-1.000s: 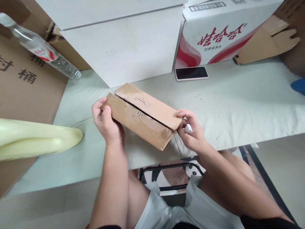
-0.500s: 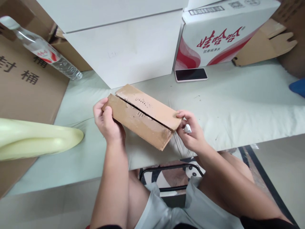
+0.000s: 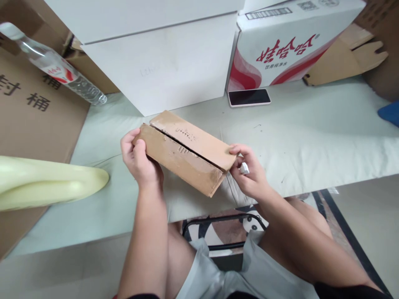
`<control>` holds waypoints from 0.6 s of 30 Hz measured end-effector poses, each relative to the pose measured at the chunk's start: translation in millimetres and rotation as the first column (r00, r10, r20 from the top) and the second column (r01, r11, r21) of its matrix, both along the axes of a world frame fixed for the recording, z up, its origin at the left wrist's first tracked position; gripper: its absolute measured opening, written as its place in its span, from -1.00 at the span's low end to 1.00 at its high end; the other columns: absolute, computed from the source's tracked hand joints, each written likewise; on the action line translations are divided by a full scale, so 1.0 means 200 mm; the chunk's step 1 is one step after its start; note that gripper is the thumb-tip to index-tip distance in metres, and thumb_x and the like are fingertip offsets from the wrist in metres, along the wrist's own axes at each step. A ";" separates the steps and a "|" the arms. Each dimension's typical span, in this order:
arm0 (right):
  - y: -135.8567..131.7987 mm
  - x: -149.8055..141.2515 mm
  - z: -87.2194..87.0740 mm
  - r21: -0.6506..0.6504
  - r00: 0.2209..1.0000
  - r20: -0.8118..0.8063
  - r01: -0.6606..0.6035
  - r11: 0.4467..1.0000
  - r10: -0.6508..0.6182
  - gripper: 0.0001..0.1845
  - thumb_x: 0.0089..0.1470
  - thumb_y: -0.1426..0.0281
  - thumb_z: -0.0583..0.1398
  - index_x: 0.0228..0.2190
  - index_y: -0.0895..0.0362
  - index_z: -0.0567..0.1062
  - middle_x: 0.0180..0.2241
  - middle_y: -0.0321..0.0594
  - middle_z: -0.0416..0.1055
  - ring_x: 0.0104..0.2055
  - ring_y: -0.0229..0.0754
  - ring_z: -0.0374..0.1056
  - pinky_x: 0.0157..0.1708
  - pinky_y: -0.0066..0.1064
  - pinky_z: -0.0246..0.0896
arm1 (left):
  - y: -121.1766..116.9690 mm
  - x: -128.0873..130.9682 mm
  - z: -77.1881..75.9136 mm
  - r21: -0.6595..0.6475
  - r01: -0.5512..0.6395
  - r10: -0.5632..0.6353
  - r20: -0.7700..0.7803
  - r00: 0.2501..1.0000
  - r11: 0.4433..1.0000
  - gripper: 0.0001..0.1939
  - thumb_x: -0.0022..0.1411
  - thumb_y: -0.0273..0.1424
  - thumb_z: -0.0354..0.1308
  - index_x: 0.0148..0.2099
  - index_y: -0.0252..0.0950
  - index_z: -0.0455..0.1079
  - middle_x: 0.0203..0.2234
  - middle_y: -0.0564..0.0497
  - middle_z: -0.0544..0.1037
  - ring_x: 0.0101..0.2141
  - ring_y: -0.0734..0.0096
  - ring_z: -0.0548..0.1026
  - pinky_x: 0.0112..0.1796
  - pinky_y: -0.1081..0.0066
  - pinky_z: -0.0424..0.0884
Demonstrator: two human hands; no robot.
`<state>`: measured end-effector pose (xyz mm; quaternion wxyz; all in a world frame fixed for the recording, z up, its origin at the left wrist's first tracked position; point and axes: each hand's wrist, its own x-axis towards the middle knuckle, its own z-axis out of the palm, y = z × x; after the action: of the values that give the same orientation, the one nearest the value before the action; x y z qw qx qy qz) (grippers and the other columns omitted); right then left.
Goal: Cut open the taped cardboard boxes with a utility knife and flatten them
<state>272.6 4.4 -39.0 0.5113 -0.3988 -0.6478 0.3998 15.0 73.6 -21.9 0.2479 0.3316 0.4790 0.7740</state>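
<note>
A small brown cardboard box (image 3: 177, 155) is held tilted above the cloth-covered surface, its near end lower right. Its two top flaps are folded in, with a dark gap running lengthwise between them and torn, scuffed patches along it. My left hand (image 3: 139, 160) grips the left end, thumb on the near side. At the right corner, my right hand (image 3: 249, 176) is closed, its thumb and fingers touching the box edge. A small white object (image 3: 244, 168) shows between the fingers of that hand; its kind is hard to make out.
A phone (image 3: 249, 97) lies before a red-and-white carton (image 3: 277, 54). Large white boxes (image 3: 162, 66) stand behind. To the left are a water bottle (image 3: 62, 72), a big brown carton (image 3: 28, 128) and a pale yellow rounded object (image 3: 52, 182). Cut cardboard (image 3: 336, 62) leans at the right.
</note>
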 end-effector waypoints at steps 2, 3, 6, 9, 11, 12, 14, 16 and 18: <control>0.00 0.00 0.00 0.006 1.000 0.003 0.001 1.000 -0.001 -0.62 0.23 0.50 0.20 0.04 -0.06 0.35 0.03 -0.10 0.37 -0.10 -0.12 0.43 -0.30 -0.30 0.37 | 0.00 0.00 0.00 0.005 0.001 -0.001 0.007 1.000 1.000 -0.67 -0.06 -0.26 0.31 -0.19 -0.24 0.51 -0.31 0.04 0.57 -0.29 0.41 0.47 -0.22 0.37 0.34; 0.00 0.00 0.00 0.016 1.000 0.000 0.001 1.000 -0.001 -0.62 0.24 0.50 0.19 0.04 -0.06 0.35 0.03 -0.10 0.37 -0.09 -0.12 0.43 -0.29 -0.29 0.38 | 0.00 0.00 0.00 0.006 -0.002 0.002 0.002 1.000 1.000 -0.66 -0.06 -0.26 0.31 -0.19 -0.24 0.51 -0.31 0.04 0.57 -0.29 0.41 0.47 -0.22 0.37 0.35; 0.00 0.00 0.00 0.028 1.000 -0.009 0.001 1.000 -0.001 -0.64 0.27 0.49 0.18 0.05 -0.07 0.36 0.02 -0.11 0.37 -0.12 -0.14 0.43 -0.29 -0.29 0.40 | 0.00 -0.01 -0.01 -0.005 -0.011 0.011 -0.037 0.999 1.000 -0.67 -0.05 -0.24 0.28 -0.18 -0.23 0.50 -0.29 0.03 0.56 -0.28 0.40 0.47 -0.21 0.36 0.35; 0.00 0.00 -0.01 0.015 1.000 -0.010 0.009 1.000 -0.009 -0.68 0.28 0.43 0.20 0.04 -0.06 0.36 0.02 -0.11 0.38 -0.15 -0.14 0.43 -0.29 -0.28 0.39 | 0.00 -0.01 -0.02 -0.009 -0.003 0.002 -0.059 0.998 1.000 -0.66 -0.02 -0.24 0.26 -0.16 -0.23 0.48 -0.27 0.02 0.54 -0.27 0.38 0.47 -0.20 0.34 0.35; 0.00 0.00 -0.01 0.018 1.000 -0.008 0.007 1.000 -0.007 -0.68 0.29 0.43 0.20 0.04 -0.07 0.36 0.02 -0.11 0.38 -0.13 -0.13 0.43 -0.29 -0.27 0.39 | 0.00 -0.01 -0.01 -0.007 -0.001 0.000 -0.056 0.998 1.000 -0.66 -0.01 -0.24 0.27 -0.16 -0.23 0.48 -0.27 0.01 0.54 -0.27 0.37 0.47 -0.20 0.33 0.35; 0.00 0.00 -0.01 0.023 1.000 -0.006 0.003 1.000 -0.003 -0.67 0.29 0.45 0.19 0.05 -0.07 0.35 0.02 -0.11 0.37 -0.11 -0.13 0.44 -0.29 -0.28 0.38 | 0.00 -0.01 -0.01 -0.006 -0.002 0.001 -0.049 0.999 1.000 -0.67 -0.01 -0.24 0.27 -0.16 -0.23 0.48 -0.27 0.01 0.54 -0.27 0.37 0.47 -0.20 0.33 0.34; 0.00 0.00 -0.01 0.035 1.000 -0.004 -0.001 0.999 0.001 -0.65 0.29 0.48 0.17 0.06 -0.07 0.34 0.02 -0.11 0.36 -0.10 -0.13 0.43 -0.29 -0.29 0.38 | 0.00 0.00 0.00 -0.006 -0.003 0.002 -0.031 1.000 1.000 -0.66 -0.04 -0.23 0.29 -0.18 -0.23 0.49 -0.28 0.02 0.56 -0.27 0.37 0.48 -0.20 0.34 0.34; 0.00 0.00 -0.01 0.049 1.000 -0.011 -0.004 0.999 0.004 -0.63 0.28 0.51 0.15 0.06 -0.08 0.34 0.02 -0.12 0.35 -0.10 -0.14 0.43 -0.29 -0.30 0.37 | 0.00 0.01 0.01 0.001 -0.006 0.006 -0.015 1.000 1.000 -0.66 -0.06 -0.23 0.30 -0.20 -0.23 0.50 -0.30 0.03 0.57 -0.29 0.38 0.48 -0.23 0.35 0.34; 0.00 0.00 -0.01 0.054 1.000 -0.016 -0.007 0.998 0.008 -0.62 0.28 0.51 0.15 0.06 -0.08 0.34 0.03 -0.12 0.35 -0.08 -0.14 0.43 -0.28 -0.30 0.38 | 0.00 0.01 0.02 0.004 -0.010 0.010 0.000 1.000 1.000 -0.65 -0.09 -0.23 0.32 -0.21 -0.25 0.50 -0.33 0.03 0.58 -0.31 0.39 0.48 -0.25 0.36 0.34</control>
<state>272.0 4.3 -41.7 0.5258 -0.3790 -0.6557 0.3873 17.4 73.6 -18.7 0.2433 0.3295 0.4793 0.7762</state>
